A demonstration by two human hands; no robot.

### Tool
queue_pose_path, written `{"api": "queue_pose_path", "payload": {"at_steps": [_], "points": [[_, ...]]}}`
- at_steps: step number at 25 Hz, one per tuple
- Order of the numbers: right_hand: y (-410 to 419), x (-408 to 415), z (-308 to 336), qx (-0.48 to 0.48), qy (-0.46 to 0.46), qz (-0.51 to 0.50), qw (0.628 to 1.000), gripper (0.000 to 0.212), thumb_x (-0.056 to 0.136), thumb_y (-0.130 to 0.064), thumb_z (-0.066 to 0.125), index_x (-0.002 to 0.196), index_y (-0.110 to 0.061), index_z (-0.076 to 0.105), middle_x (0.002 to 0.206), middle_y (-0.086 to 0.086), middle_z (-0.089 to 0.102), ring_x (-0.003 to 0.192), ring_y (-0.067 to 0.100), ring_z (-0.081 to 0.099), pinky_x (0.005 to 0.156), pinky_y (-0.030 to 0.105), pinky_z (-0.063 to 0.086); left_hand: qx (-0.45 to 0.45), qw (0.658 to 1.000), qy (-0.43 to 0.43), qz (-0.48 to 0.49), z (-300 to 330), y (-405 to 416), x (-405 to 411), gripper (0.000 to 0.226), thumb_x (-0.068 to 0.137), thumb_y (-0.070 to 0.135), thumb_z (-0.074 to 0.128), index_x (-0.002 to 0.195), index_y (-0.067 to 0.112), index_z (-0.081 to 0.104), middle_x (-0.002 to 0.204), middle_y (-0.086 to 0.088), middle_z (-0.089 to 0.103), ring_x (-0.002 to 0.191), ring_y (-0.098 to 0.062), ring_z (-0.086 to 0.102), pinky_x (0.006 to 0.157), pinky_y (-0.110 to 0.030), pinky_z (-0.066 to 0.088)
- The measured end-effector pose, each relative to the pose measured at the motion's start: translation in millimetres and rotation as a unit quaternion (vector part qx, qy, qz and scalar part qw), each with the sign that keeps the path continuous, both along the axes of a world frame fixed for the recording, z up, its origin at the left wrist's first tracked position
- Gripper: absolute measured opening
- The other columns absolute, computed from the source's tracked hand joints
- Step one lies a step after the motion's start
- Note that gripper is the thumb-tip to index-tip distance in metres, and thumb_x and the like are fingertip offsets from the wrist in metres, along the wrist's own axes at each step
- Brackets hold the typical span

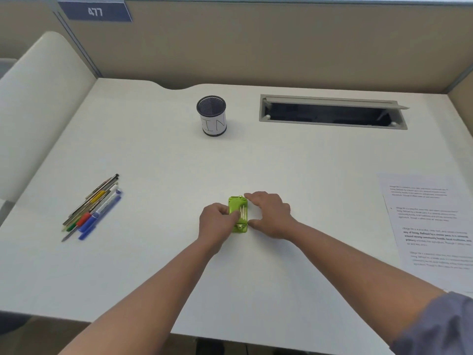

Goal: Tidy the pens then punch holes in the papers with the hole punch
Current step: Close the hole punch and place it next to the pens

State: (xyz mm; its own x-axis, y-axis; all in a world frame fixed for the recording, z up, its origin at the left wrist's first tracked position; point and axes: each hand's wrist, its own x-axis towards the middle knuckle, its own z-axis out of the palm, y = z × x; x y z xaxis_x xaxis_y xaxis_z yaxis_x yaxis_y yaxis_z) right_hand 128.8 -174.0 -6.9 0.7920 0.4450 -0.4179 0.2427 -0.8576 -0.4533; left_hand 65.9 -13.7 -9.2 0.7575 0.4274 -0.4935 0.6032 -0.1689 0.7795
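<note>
Near the middle of the desk (pixel 281 162), toward its front edge, the green hole punch (pixel 238 214) lies flat between both hands. The left hand (pixel 217 224) is curled over the punch's left side, fingers on top of it. The right hand (pixel 271 213) brackets the right side, forefinger at the far corner and thumb at the near corner, both touching. Whether either hand bears any weight cannot be told.

Judged from this, the punch is being set or squared up, while the pens are untidied. To do it well, the person should keep it flat and leave its slot facing the papers.

The papers (pixel 430 221) lie along the right edge, well apart from the punch. The pens (pixel 93 207) lie in a loose bundle near the left edge. Farther back, the mesh pen cup (pixel 212 116) stands upright and empty near the back edge, beside the open cable hatch (pixel 332 111). Nothing blocks the way to the pens or the cup.
</note>
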Motion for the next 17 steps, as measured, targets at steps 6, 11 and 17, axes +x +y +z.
{"api": "queue_pose_path", "payload": {"at_steps": [6,11,17], "points": [[-7,3,-1,0.097,0.015,-0.057,0.994,0.067,0.089,-0.033,0.067,0.150,-0.038,0.038,0.155,-0.008,0.040,0.141,0.021,0.037,0.113,0.050,0.034,-0.021,0.999,-0.013,-0.047,12,10,17,0.020,0.068,0.023,0.074,0.084,0.013,0.070,0.083,-0.004,0.072,0.074,-0.020,0.067,0.071,-0.039,0.056],[-20,9,1,0.151,0.010,-0.103,0.983,0.061,0.089,-0.030,0.070,0.144,-0.034,0.047,0.140,-0.005,0.056,0.124,0.020,0.054,0.106,0.048,0.044,-0.007,0.996,-0.013,-0.093,22,5,38,0.023,0.063,0.023,0.072,0.083,0.012,0.070,0.082,-0.004,0.072,0.072,-0.019,0.067,0.075,-0.046,0.059],[-25,13,-1,0.170,0.023,-0.108,0.979,0.046,0.087,-0.026,0.073,0.130,-0.030,0.058,0.125,-0.006,0.063,0.107,0.016,0.059,0.095,0.035,0.049,0.000,0.995,-0.004,-0.104,14,-1,37,0.031,0.062,0.029,0.077,0.084,0.009,0.068,0.084,-0.010,0.073,0.069,-0.019,0.066,0.074,-0.047,0.058]]}}
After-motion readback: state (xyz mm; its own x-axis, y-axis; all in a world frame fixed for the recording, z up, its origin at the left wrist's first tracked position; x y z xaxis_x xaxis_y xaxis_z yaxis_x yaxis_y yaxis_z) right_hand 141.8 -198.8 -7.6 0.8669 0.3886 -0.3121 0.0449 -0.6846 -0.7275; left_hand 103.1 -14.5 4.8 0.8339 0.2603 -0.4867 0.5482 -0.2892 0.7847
